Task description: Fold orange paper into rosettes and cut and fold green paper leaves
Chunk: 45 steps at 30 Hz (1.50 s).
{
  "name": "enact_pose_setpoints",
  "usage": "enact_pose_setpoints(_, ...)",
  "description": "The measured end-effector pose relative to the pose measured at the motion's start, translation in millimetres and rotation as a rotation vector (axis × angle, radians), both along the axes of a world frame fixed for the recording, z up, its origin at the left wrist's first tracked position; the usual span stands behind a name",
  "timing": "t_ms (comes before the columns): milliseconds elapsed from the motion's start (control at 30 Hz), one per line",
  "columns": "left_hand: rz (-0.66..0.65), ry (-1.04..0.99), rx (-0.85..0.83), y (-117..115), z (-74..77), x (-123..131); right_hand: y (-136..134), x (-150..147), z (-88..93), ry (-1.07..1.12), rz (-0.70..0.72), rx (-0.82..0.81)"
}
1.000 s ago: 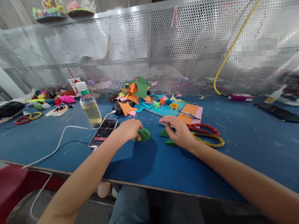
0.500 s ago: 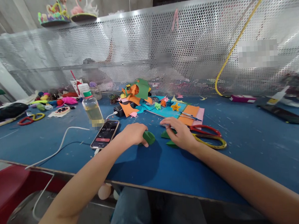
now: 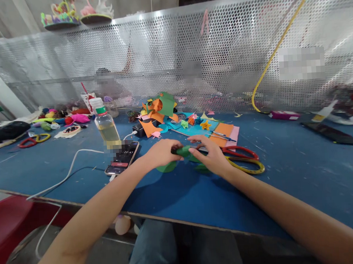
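Note:
My left hand (image 3: 166, 151) is closed on a small folded piece of green paper (image 3: 183, 150), raised a little above the blue table. My right hand (image 3: 210, 154) is just to the right of it, thumb and forefinger apart, the thumb tip close to the paper's edge. Whether the thumb touches it is hard to tell. Below my left hand lies a round-edged green paper piece (image 3: 166, 167). More green paper (image 3: 202, 168) shows under my right hand, partly covered. Scissors (image 3: 246, 169) with red and yellow handles lie beside that hand, their blades mostly hidden.
Left of my hands are a phone (image 3: 123, 158) on a white cable and a bottle (image 3: 106, 125) of yellowish liquid. Behind them sit coloured paper scraps (image 3: 151, 128), an orange paper star (image 3: 205, 125) and pens (image 3: 224, 136). A perforated metal screen (image 3: 160, 50) closes the back.
My left hand has lifted and turned the green paper toward my right hand. A green piece now shows beneath it. My right hand's thumb has swung toward the paper.

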State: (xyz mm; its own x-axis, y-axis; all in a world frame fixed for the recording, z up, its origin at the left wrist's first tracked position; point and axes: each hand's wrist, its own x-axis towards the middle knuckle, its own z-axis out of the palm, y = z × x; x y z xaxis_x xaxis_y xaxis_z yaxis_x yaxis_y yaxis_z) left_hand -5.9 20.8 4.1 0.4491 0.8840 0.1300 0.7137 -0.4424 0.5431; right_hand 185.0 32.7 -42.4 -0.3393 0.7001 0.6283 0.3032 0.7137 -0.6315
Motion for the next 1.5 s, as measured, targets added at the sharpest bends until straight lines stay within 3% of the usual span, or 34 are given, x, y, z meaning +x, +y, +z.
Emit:
enact_pose_setpoints(200, -0.097, -0.515, -0.088, 2, -12.9, 17, -10, -10, 3.5, 0.199, 0.069, -0.261)
enact_pose_setpoints(400, -0.118, -0.751, -0.169, 3, -19.7, 22, -13, -13, 7.1, 0.334, 0.025, -0.365)
enact_pose_setpoints(1500, -0.057, -0.894, -0.204, 0, -17.4, 28, -14, -9, 11.4, 0.363, -0.011, -0.373)
